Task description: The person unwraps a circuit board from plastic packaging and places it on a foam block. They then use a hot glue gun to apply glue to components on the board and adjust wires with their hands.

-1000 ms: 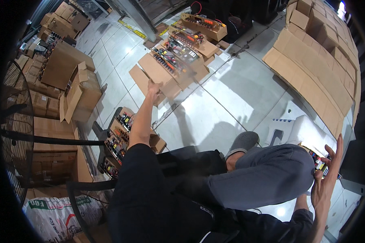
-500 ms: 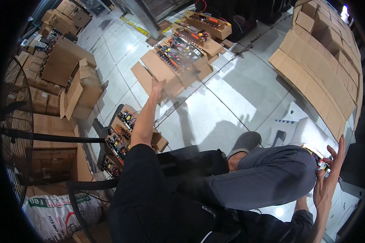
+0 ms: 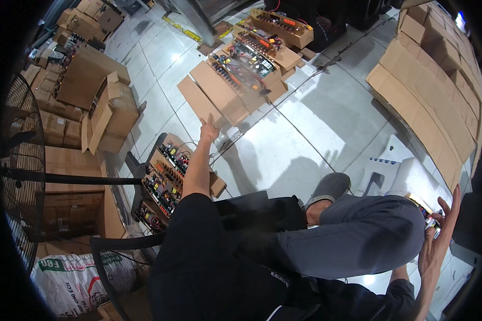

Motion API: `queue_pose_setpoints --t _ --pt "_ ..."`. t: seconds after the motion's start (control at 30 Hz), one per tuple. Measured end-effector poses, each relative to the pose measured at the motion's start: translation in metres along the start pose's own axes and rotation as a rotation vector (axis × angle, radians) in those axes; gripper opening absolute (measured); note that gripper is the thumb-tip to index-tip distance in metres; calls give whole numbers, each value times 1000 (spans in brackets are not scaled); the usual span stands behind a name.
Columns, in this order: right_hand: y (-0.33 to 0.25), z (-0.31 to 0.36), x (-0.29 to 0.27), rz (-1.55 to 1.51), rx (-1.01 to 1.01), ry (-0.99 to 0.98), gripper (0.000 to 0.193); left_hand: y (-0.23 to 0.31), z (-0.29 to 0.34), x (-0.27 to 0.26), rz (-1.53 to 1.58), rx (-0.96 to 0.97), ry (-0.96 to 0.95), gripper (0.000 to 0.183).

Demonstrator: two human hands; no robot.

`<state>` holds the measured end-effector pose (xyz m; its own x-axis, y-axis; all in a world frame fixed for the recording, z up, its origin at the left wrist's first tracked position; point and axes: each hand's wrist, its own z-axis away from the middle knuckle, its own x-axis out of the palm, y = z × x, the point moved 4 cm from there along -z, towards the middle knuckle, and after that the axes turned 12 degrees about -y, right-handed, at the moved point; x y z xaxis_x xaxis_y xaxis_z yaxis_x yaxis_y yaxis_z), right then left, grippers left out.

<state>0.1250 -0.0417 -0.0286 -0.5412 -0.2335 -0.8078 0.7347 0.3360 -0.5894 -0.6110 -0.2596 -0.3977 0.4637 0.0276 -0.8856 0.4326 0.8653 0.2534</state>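
Note:
My left hand (image 3: pixel 210 130) reaches forward at the near edge of an open cardboard box (image 3: pixel 225 91). Its fingers are stretched out by a flap, gripping nothing. Inside the box lie circuit boards with knobs and wires (image 3: pixel 251 60), partly under a clear cover. At the far right, my right hand (image 3: pixel 432 251) is raised beside my knee with its fingers apart. Close to those fingers is a small part with coloured components (image 3: pixel 431 216), mostly hidden by my knee and hand. A white foam block (image 3: pixel 412 176) lies just beyond it.
More boards with orange displays (image 3: pixel 281 27) sit behind the box. Further circuit boards (image 3: pixel 163 184) lie by the black fan base on the left. A large cardboard carton (image 3: pixel 423 96) stands at right, stacked boxes (image 3: pixel 69 187) at left. A mesh chair (image 3: pixel 123 267) is beside me.
My left hand has come slightly back toward me, and its fingers now point out along the box flap. The whole view has shifted a little; my right hand stays beside my knee.

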Motion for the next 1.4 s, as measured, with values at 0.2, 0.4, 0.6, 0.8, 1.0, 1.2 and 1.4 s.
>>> queue_pose_setpoints --t 0.2,0.4,0.6,0.8,1.0,1.2,1.4 --pt "4 2 -2 22 -2 12 115 16 11 15 -183 202 83 87" --pt "2 7 -7 108 -32 -11 103 34 32 27 -5 163 8 85" --pt "-1 12 -11 43 -8 49 105 27 27 17 0 225 51 82" --pt "22 16 -46 54 -131 146 93 -9 -9 -48 199 402 250 67" --pt "-1 15 -88 187 -127 349 77 118 35 -56 244 463 627 50" --pt "35 33 -140 83 1 433 56 385 311 -137 199 1335 657 27" --pt "68 52 -145 304 145 408 38 549 444 -115 379 1714 -349 16"
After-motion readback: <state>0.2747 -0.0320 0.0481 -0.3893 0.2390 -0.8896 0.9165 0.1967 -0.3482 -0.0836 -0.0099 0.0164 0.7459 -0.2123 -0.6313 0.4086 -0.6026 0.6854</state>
